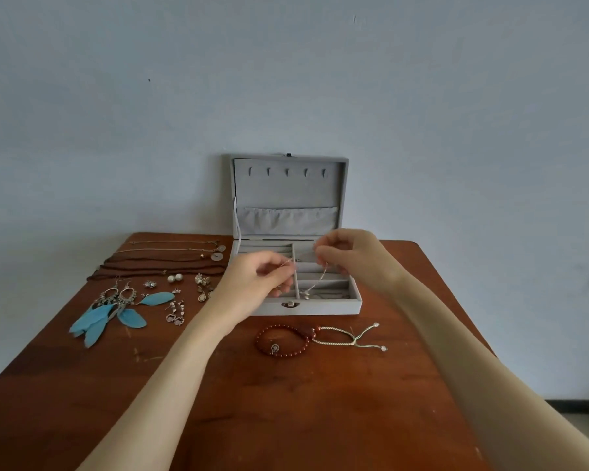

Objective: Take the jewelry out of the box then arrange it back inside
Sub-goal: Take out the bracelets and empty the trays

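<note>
Grey felt lines the box (pixel 306 305), which I see standing open at the back of the wooden table (pixel 286 402), its lid upright against the wall. My left hand (pixel 255 280) and right hand (pixel 347 256) hover over its compartments, and each pinches one end of a thin silver chain (pixel 322 275) between thumb and fingertips. The chain sags between the two pinches and hangs down into the right-hand compartments, where its lower part touches the lining. In front of the box lie a red bead bracelet (pixel 281 341) and, touching it, a pale cord bracelet (pixel 349 336). To the left of the box I see necklaces (pixel 170 258) laid in rows, small earrings (pixel 176 277) near them, and blue feather earrings (pixel 111 311) closest to me.
</note>
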Tool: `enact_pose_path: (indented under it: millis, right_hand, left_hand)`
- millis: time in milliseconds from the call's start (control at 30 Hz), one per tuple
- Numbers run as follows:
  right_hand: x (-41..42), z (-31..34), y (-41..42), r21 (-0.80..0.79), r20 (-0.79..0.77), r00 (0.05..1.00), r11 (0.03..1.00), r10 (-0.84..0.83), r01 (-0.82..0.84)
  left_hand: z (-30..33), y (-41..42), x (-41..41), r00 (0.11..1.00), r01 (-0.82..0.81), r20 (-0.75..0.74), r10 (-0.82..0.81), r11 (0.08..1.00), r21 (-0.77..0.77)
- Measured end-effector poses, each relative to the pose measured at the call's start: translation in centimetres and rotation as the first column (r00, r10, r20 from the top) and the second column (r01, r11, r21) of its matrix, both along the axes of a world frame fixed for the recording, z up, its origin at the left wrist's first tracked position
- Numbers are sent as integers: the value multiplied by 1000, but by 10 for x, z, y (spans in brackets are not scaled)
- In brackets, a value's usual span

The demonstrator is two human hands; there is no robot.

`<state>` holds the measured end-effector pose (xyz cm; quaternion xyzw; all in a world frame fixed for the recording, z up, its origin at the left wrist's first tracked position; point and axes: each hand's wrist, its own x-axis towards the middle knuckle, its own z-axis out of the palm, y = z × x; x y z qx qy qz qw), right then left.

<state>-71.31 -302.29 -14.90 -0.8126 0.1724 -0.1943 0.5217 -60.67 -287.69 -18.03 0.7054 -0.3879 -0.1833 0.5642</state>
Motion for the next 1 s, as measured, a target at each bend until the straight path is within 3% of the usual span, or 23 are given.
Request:
enact_pose_path:
  millis: [133,233,333,467,733,1000]
  right_hand:
    - [-15,-17,21,225,-98,987,969,130,-106]
    - [-14,-27,44,234,-188,965,963,181,-135]
    - [-3,-35,65,130,-273,947,982,169,-137]
    - [15,-50,92,-128,-307,948,984,78,-122]
    - [39,-71,120,-596,-279,945,802,-172,-30]
    - [40,-64,117,-698,-262,954,711,-144,-85]
  left_hand:
    - [-5,34,1,994,-25,-102,28,999,30]
    - [-11,58,4,990,-83,-111,92,993,82]
    - [-18,80,11,985,-153,-51,165,971,186]
    - [-30,104,20,965,-252,153,212,911,326]
    - [-45,115,31,894,-376,392,216,836,399]
    - [-51,108,34,819,-429,533,215,846,317]
